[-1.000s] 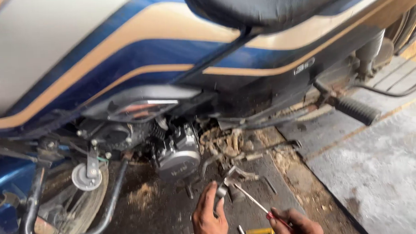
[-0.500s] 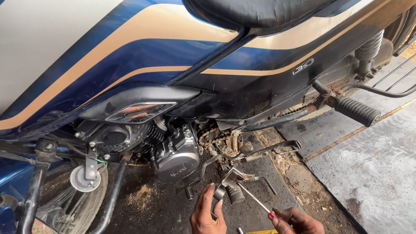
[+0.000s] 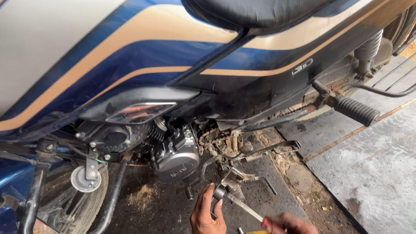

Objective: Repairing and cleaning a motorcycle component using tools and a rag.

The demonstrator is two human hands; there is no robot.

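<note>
A blue, cream and silver motorcycle [image 3: 135, 54] fills the view, seen from above its left side, with a black seat [image 3: 268, 4]. Low in the frame, my left hand [image 3: 207, 219] pinches a small silver socket [image 3: 219, 192] at the end of a thin metal wrench [image 3: 243, 207]. My right hand [image 3: 287, 226] grips the other end of that wrench together with a yellow-handled tool [image 3: 256, 233]. The socket sits just below the grey engine cover [image 3: 177, 160] and next to the gear lever and footrest bracket [image 3: 231, 177].
A black crash guard [image 3: 39, 204] and a round horn [image 3: 85, 178] are at the left. A rubber footpeg [image 3: 356, 110] and a side stand with a spring [image 3: 265, 152] lie to the right. The oily, dusty floor [image 3: 141, 199] meets grey paving slabs [image 3: 388, 165].
The view has shifted slightly, so the motorcycle sits a little higher and further left. Both hands stay on the wrench below the engine, with the socket end lifted a little.
</note>
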